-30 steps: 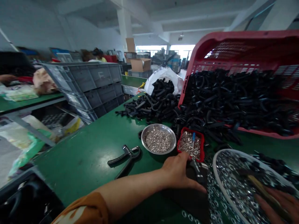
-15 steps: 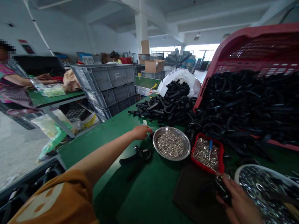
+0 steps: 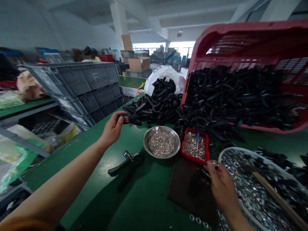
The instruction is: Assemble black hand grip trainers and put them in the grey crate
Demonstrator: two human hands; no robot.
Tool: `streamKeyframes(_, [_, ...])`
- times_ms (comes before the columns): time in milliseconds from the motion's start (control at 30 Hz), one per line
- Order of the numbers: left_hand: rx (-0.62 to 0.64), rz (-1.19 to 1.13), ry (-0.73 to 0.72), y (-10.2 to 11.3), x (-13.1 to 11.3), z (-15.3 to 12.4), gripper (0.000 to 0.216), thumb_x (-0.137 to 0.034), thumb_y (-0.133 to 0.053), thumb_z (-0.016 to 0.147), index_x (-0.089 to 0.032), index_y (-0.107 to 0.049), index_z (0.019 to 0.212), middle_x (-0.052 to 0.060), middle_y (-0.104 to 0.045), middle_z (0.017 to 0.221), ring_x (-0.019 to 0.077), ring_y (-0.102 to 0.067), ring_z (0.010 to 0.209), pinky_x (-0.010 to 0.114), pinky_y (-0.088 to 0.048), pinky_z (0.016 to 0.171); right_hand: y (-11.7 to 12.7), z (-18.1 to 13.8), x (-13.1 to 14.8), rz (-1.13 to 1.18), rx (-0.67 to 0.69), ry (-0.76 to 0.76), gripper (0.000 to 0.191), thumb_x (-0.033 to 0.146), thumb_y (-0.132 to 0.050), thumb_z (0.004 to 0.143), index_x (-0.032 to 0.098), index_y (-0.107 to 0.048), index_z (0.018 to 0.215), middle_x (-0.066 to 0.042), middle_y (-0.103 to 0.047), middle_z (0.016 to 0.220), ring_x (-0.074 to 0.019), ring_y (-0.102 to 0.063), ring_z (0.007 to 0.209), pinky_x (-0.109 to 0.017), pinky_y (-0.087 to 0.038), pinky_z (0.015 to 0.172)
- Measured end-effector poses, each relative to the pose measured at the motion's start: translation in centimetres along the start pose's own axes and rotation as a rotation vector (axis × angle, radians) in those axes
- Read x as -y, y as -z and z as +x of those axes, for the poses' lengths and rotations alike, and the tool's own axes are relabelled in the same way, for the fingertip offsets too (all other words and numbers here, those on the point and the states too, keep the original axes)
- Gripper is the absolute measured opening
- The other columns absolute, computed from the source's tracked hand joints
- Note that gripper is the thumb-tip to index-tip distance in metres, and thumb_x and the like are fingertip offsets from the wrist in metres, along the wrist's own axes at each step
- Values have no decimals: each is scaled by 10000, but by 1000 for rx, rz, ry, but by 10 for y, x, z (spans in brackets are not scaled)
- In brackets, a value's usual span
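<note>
My left hand (image 3: 113, 129) is closed in a pinch on a black handle-like part (image 3: 133, 120) at the near edge of a pile of black curved parts (image 3: 158, 104). My right hand (image 3: 221, 183) has its fingers closed around a dark part (image 3: 202, 175) with a shiny metal bit, over a dark flat board (image 3: 179, 183). Much of that part is lost in shadow. Between the hands stand a steel bowl (image 3: 145, 144) of small metal pins and a red tray (image 3: 207, 144) of metal pieces with a blue-handled screwdriver (image 3: 198, 138). A black lever assembly (image 3: 126, 160) lies on the green table (image 3: 134, 205).
At the right, a white basin (image 3: 222, 154) holds metal rings and a wooden-handled hammer (image 3: 276, 192). A red crate (image 3: 192, 64) full of black parts leans behind. Several washers (image 3: 198, 220) lie by the board. Grey crates (image 3: 93, 78) stand stacked left.
The view has turned to the right. My left hand has moved away from the steel bowl to the pile's edge and now grips a black part. The right hand still holds its dark part.
</note>
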State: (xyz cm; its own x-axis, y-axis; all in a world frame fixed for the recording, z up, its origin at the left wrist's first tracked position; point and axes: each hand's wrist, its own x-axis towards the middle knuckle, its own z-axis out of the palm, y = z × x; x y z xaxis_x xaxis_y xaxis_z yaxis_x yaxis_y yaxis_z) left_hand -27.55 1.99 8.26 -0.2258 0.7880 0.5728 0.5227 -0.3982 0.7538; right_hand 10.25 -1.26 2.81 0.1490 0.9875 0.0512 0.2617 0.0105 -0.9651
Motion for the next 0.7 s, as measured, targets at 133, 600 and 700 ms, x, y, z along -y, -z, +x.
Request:
streamKeyframes(133, [193, -272, 52, -69, -68, -37, 411, -461, -287, 877, -188, -481, 1116, -3, -484, 677, 130, -515, 656, 281, -454, 652, -15, -18, 30, 7, 130, 159, 260, 447, -490, 796, 211, -487, 905, -14, -574, 755, -136, -550, 574, -223, -441, 460])
streamKeyframes(600, [419, -431, 199, -186, -109, -92, 325, -460, -336, 872, -175, -489, 902, 3, -490, 718, 101, -463, 648, 218, -401, 602, 1, -44, 18, -168, 40, 211, 208, 408, -465, 826, 202, -462, 857, -6, -546, 688, -148, -560, 589, -251, -444, 524])
streamKeyframes(700, [402, -426, 153, -185, -110, -91, 337, -445, -328, 880, -164, -513, 897, 0, -480, 697, 98, -457, 631, 211, -385, 583, 5, -44, 20, -184, 21, 231, 204, 400, -482, 821, 202, -465, 867, 8, -535, 661, -137, -551, 554, -252, -443, 522])
